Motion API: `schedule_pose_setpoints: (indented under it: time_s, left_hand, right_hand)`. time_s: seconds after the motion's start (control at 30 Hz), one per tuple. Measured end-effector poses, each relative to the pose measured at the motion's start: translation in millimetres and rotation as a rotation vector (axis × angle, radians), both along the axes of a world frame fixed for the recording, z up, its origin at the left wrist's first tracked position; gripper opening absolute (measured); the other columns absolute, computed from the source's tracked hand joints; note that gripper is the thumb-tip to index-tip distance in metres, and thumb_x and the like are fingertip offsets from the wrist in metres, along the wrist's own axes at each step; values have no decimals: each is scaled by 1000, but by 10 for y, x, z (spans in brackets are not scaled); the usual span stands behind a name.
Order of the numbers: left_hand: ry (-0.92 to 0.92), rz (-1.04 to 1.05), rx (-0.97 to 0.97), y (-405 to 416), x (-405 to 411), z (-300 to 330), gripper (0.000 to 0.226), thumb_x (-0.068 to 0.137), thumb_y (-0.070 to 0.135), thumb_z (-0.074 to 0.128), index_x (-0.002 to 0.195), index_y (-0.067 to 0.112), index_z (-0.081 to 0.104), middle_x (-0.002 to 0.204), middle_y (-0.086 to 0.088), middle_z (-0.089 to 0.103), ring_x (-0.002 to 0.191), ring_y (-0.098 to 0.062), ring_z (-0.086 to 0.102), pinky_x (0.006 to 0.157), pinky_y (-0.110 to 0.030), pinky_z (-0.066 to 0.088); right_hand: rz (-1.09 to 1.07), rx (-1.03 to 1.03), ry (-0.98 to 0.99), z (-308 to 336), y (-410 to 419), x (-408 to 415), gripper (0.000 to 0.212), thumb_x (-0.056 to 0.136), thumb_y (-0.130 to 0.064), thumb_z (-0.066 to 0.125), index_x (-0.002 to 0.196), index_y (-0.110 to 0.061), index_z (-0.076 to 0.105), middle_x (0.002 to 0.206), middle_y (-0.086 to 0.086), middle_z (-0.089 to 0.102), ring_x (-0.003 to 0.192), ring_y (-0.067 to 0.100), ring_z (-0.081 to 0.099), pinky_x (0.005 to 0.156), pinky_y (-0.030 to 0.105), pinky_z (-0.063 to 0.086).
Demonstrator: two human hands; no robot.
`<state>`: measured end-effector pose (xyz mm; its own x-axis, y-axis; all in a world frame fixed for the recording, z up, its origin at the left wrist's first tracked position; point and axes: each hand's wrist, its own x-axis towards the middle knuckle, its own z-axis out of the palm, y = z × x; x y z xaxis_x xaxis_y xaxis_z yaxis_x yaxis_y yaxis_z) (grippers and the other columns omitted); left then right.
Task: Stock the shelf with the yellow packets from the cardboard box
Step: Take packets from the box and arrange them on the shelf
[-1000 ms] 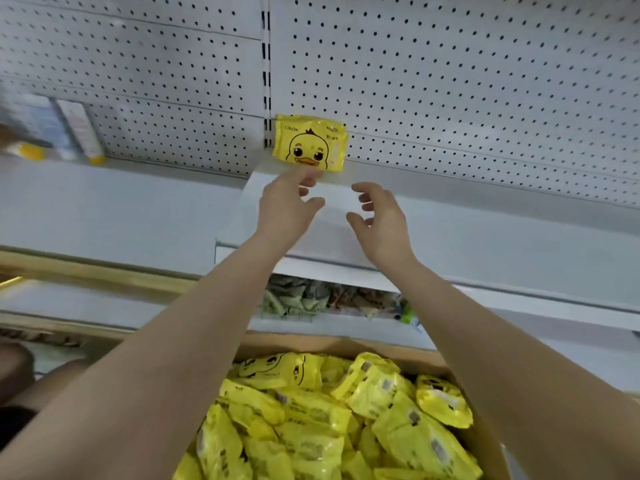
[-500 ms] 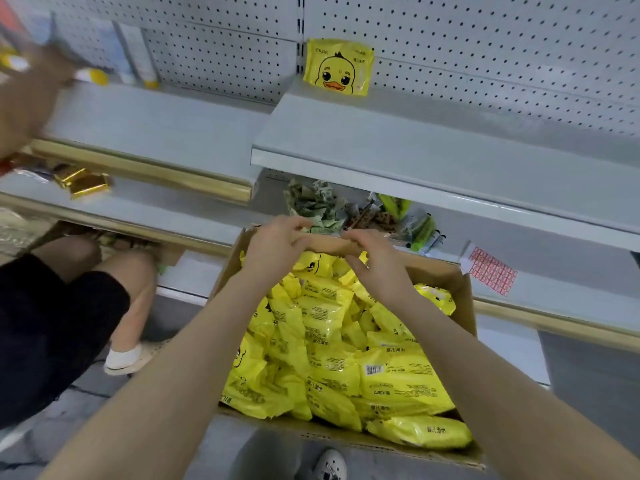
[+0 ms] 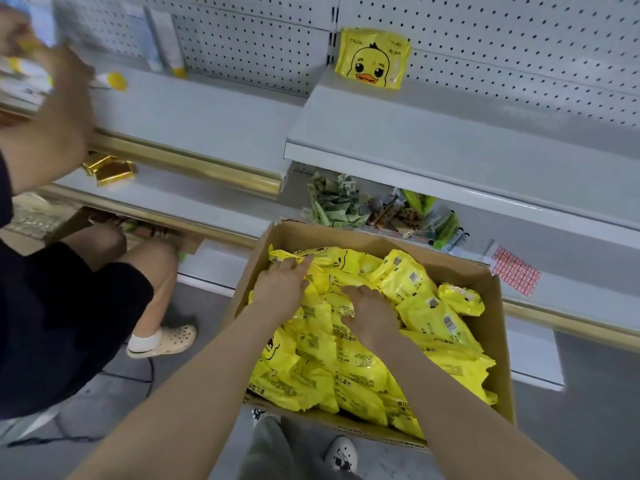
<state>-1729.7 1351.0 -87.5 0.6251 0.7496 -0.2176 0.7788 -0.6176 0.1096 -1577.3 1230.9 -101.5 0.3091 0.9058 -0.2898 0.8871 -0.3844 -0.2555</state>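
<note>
Yellow packets [image 3: 363,341] are filling the cardboard box [image 3: 498,348]; one duck packet [image 3: 372,58] is standing alone on the shelf [image 3: 450,140]. Both hands have dropped from shelf into box, reaching for more. Left hand [image 3: 280,289] and right hand [image 3: 372,315] are lying on packets, fingers loose; grasp cannot be told.

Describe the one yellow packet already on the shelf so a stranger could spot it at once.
Find the grey upper shelf on the right, in front of the white pegboard wall. At its back left corner a yellow packet stands upright, leaning on the pegboard. It stands alone, its cartoon duck face showing, unlike the heaped packets in the cardboard box below.
</note>
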Motion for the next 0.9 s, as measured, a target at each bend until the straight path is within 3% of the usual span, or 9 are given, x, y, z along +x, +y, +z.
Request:
schedule_pose_setpoints:
  time_s: [0.13,0.23,0.33,0.47,0.6,0.7,0.77,0.83,0.9]
  left_hand:
    - [-12,40,-11,88,70,43,42,102,33,35,143,31,31,124,-8,53,115,-28,50,81,-40,47]
    - [-58,88,-63,164,83,91,24,98,24,46,119,30,55,115,-6,56,109,-27,51,81,-38,45]
    - [-209,86,32,168,36,93,15,93,20,56,103,24,65,108,-8,55,107,-30,45,86,-40,46]
    - [-470,14,192,132,215,293,14,90,20,61,102,13,62,103,-13,60,94,-34,54,82,-43,44]
    - [-476,-5,59,-13,448,537,14,99,27,47,108,17,48,87,-6,64,77,-30,62,59,-37,43]
    - [-349,-186,-67,-215,499,401,21,96,32,52,113,19,51,102,-4,64,92,-28,62,69,-36,46]
    - [-260,-275,-204,-342,497,251,29,96,34,53,121,19,52,115,-3,62,103,-27,59,82,-35,44]
    - [-227,-260,-213,-388,492,113,38,97,24,52,134,17,47,132,-6,55,114,-28,53,93,-34,38]
    - [-199,-201,-150,-372,483,30,56,94,15,56,145,19,33,145,-9,42,124,-32,45,102,-38,37]
  right_hand:
    - [-51,-33,-35,-38,11,-79,33,91,-21,61,124,-17,61,119,9,60,113,29,53,87,35,46]
    - [-106,-19,15,55,13,-12,16,88,-8,60,98,-15,70,99,7,69,96,27,63,75,32,50]
    - [-137,42,91,253,-25,204,11,87,-12,63,95,-14,71,99,6,69,97,27,62,78,32,48]
    - [-257,168,227,680,-69,606,12,90,-18,65,100,-12,68,115,6,66,103,27,60,80,34,45]
    - [-398,154,292,887,-162,969,8,91,-20,63,96,-14,60,102,7,62,83,23,59,58,31,48]
    - [-437,81,177,812,-324,1052,24,87,-12,64,108,-20,56,107,8,62,88,24,61,70,34,52]
    - [-347,36,-55,679,-416,988,46,81,-2,62,119,-25,52,115,9,59,96,28,59,77,39,53]
    - [-286,149,-197,546,-492,849,58,72,12,59,120,-21,53,119,10,52,101,32,52,73,37,47]
    - [-209,260,-202,447,-516,685,61,62,21,59,112,-14,57,111,13,51,96,35,51,63,37,43]
